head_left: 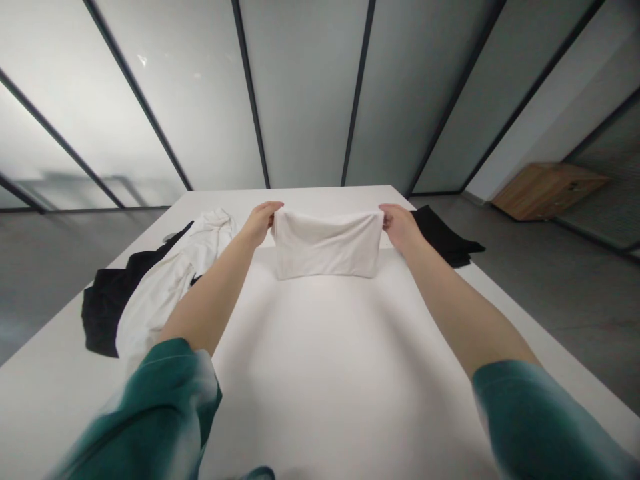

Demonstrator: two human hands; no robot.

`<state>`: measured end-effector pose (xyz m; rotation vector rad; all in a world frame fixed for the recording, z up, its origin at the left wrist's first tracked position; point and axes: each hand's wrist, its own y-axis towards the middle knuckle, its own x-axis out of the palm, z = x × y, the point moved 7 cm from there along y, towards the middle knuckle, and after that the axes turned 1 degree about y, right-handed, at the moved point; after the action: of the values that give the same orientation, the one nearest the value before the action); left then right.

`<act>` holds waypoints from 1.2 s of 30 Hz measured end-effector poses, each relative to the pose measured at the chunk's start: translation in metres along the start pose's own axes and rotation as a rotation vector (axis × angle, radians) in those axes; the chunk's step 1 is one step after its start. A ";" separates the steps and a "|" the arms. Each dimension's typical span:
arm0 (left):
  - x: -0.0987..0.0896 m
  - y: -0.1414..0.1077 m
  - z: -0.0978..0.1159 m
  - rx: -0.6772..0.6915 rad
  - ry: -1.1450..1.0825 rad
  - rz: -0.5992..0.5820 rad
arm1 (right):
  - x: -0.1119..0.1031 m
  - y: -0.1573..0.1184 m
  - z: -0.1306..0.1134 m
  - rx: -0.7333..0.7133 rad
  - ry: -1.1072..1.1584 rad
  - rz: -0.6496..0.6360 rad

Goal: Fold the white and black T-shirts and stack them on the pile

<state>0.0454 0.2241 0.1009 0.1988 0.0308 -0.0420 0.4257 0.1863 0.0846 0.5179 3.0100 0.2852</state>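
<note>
We hold the white cloth (327,247) by its upper corners: our left hand (261,223) pinches at ten o'clock, our right hand (399,225) at two. It hangs over the white table (320,373). From the cloth, we find white clothes (150,307) and black clothes (103,313) heaped between eight and nine, a black stack (441,237) at three, and frosted panels (310,100) at twelve.

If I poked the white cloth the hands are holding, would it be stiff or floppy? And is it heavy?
Probably floppy: the cloth dips along its top edge and has soft creases. It's likely light, since the left hand and right hand just pinch its top corners. It probably wouldn't roll, because it looks flat.
</note>
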 end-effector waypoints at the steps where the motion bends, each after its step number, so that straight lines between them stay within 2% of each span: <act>1: -0.001 0.012 0.014 0.027 0.030 -0.001 | 0.002 0.013 -0.014 -0.030 -0.030 -0.015; 3: -0.005 0.029 0.043 0.107 0.088 0.017 | 0.004 0.033 -0.041 -0.109 -0.112 -0.031; 5: -0.011 0.031 0.066 0.186 0.141 0.041 | 0.004 0.037 -0.061 -0.189 -0.197 -0.022; 7: -0.015 0.015 0.074 0.237 0.190 0.038 | 0.000 0.022 -0.066 -0.240 -0.245 -0.008; 8: -0.017 0.001 0.072 0.245 0.218 0.023 | -0.002 0.008 -0.061 -0.249 -0.253 -0.012; 10: -0.023 -0.033 0.054 0.209 0.291 -0.029 | -0.008 -0.029 -0.037 -0.222 -0.256 -0.061; 13: -0.039 -0.086 -0.001 -0.020 0.495 -0.085 | -0.018 -0.087 0.018 -0.139 -0.335 -0.202; 15: -0.056 -0.111 -0.030 -0.123 0.595 0.011 | -0.028 -0.113 0.047 -0.131 -0.384 -0.207; 17: -0.058 -0.125 -0.045 -0.128 0.680 0.039 | -0.032 -0.124 0.063 -0.137 -0.477 -0.187; 19: -0.041 -0.131 -0.048 -0.060 0.774 -0.035 | -0.022 -0.124 0.067 -0.183 -0.585 -0.213; 23: 0.021 -0.146 -0.048 0.127 1.007 -0.316 | 0.025 -0.121 0.062 -0.382 -0.828 -0.395; 26: 0.044 -0.155 -0.057 0.169 1.175 -0.392 | 0.049 -0.124 0.070 -0.390 -1.005 -0.498; 29: 0.036 -0.152 -0.068 0.133 1.244 -0.276 | 0.050 -0.128 0.070 -0.392 -1.048 -0.472; 33: 0.004 -0.142 -0.080 0.020 1.242 -0.021 | 0.029 -0.129 0.048 -0.471 -0.902 -0.239; 35: -0.001 -0.141 -0.077 0.086 1.201 0.044 | 0.026 -0.131 0.044 -0.513 -0.869 -0.203; 36: 0.001 -0.142 -0.074 0.142 1.175 0.040 | 0.029 -0.133 0.044 -0.540 -0.868 -0.222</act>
<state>0.0378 0.0994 0.0007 0.3432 1.1975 0.1178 0.3602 0.0800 0.0139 0.1728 2.0098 0.6298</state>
